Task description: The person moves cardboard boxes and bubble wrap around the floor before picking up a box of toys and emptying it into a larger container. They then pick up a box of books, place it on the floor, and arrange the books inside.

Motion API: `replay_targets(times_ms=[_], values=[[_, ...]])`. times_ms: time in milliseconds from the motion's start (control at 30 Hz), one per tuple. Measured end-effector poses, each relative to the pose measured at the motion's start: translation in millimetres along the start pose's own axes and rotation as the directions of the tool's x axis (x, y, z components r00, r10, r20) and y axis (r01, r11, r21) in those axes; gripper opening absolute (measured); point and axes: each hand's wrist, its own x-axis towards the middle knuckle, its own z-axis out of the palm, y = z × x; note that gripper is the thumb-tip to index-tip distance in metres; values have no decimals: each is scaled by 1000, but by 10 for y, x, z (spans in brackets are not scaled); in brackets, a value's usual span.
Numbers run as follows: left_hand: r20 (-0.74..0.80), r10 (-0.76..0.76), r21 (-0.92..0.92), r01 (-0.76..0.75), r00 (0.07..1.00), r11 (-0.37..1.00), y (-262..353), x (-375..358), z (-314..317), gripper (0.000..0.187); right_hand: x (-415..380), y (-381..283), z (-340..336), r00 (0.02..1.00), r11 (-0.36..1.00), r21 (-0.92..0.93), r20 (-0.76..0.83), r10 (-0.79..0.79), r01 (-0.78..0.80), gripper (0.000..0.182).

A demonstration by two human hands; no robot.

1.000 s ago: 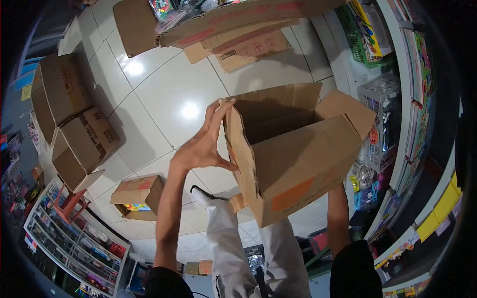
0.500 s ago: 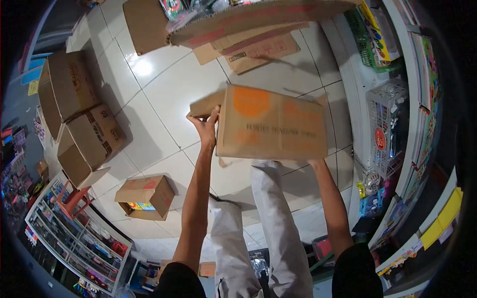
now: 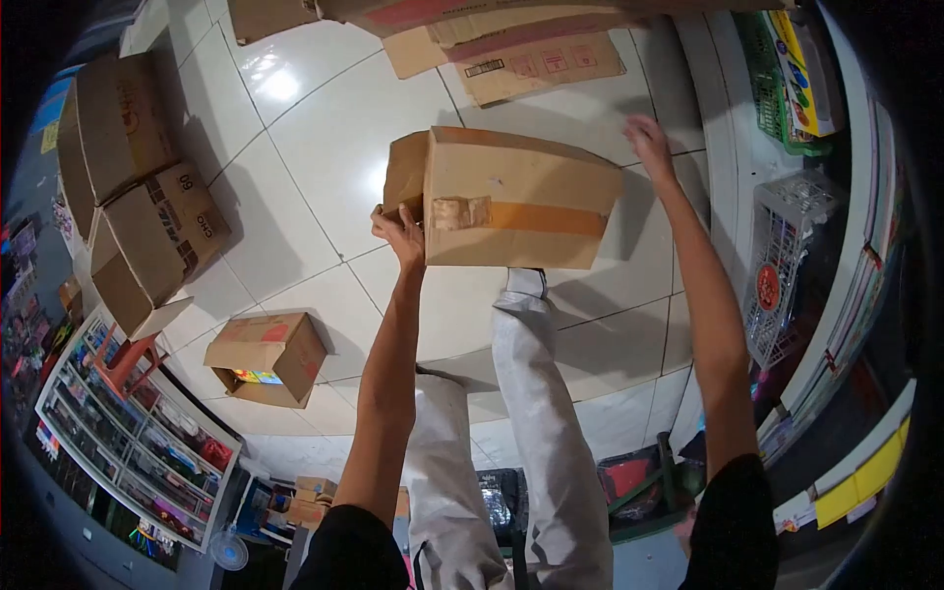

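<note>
A brown cardboard box (image 3: 526,192) lies on its side in front of me, with a strip of tape along the face turned up to me. Its open end and flaps point left. My left hand (image 3: 401,238) grips the box edge at that open end, fingers bent around the cardboard. Off the box's right end, my right hand (image 3: 650,147) hangs over the floor, touching nothing, its fingers loosely apart and slightly blurred. What the box contains is hidden.
Flattened cardboard (image 3: 546,71) and a larger carton (image 3: 442,12) are ahead. Open cartons (image 3: 162,231) stand at left, near a small box (image 3: 265,359) and a glass display case (image 3: 138,442). Shelves with a white basket (image 3: 787,265) and a green basket (image 3: 772,98) line the right.
The box has turned over, from its printed face to its taped face. My right hand has let go of it and moved up and right. My left hand still holds the open end.
</note>
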Motion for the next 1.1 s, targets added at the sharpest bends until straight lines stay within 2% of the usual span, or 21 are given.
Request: replay_targets(times_ms=[100,167,267,333,367,400,467,500,533,567,633,700,733,767,800,867,900,1000,1033,1067,1100], values=[[-10,36,-121,-37,999,992,27,-148,-9,41,380,-390,442,889,939,-258,449,-92,227,42],[-50,75,-338,-88,996,937,90,-319,-61,36,455,-502,833,849,902,-366,528,0,228,49],[-111,277,-101,-288,955,952,246,-745,-277,36,-99,-1207,1082,803,889,-424,583,124,171,58],[-47,342,-172,-345,938,923,440,-1004,-447,40,-219,-1304,1227,558,906,-316,822,114,282,66],[-73,409,-241,-414,910,878,427,-1056,-477,45,-249,-1157,1330,425,932,-320,877,223,172,68],[-29,382,-226,-379,924,898,537,-1128,-566,47,-257,-1009,1397,270,936,-346,909,318,61,70],[-30,373,-375,-357,927,856,534,-1162,-600,26,-622,-1170,1276,318,836,-493,854,412,243,75],[21,337,-410,-300,941,861,501,-1157,-618,20,-786,-1185,1200,509,832,-496,798,323,250,75],[50,407,-400,-355,912,845,509,-1093,-641,18,-880,-1134,1132,672,831,-498,706,221,249,76],[94,468,-390,-400,879,829,519,-1054,-696,16,-841,-827,1125,852,843,-509,506,131,173,73],[143,515,-412,-423,845,807,514,-1019,-710,16,-839,-1220,839,932,869,-494,333,143,43,71],[242,593,-404,-475,768,781,574,-892,-781,19,-530,-953,681,967,909,-416,238,89,19,69],[289,621,-394,-501,728,771,680,-815,-873,20,-555,-1074,632,995,875,-481,100,-11,57,67],[283,685,-358,-588,672,725,805,-722,-943,25,-449,-1061,584,992,917,-378,77,-103,125,68],[292,723,-395,-609,626,688,882,-596,-974,25,-312,-1091,527,996,906,-417,68,-52,75,66],[304,795,-479,-637,526,604,998,-403,-1013,26,-444,-1569,492,996,914,-403,-88,9,-44,67],[295,793,-461,-648,533,607,1137,-361,-1075,21,-353,-1618,478,993,892,-444,-119,27,-77,66],[127,465,-560,-323,876,763,1309,-396,-1037,18,-230,-1782,544,979,826,-538,-190,78,-170,66],[265,285,-517,-114,921,848,1306,-311,-1047,23,-231,-1847,603,976,814,-552,-201,80,-180,67],[268,212,-566,-25,940,824,1233,-248,-978,26,-241,-1931,694,975,803,-567,-208,77,-184,67],[269,143,-615,56,952,786,1090,-192,-805,29,-194,-1992,787,992,783,-615,-126,17,-91,66]])
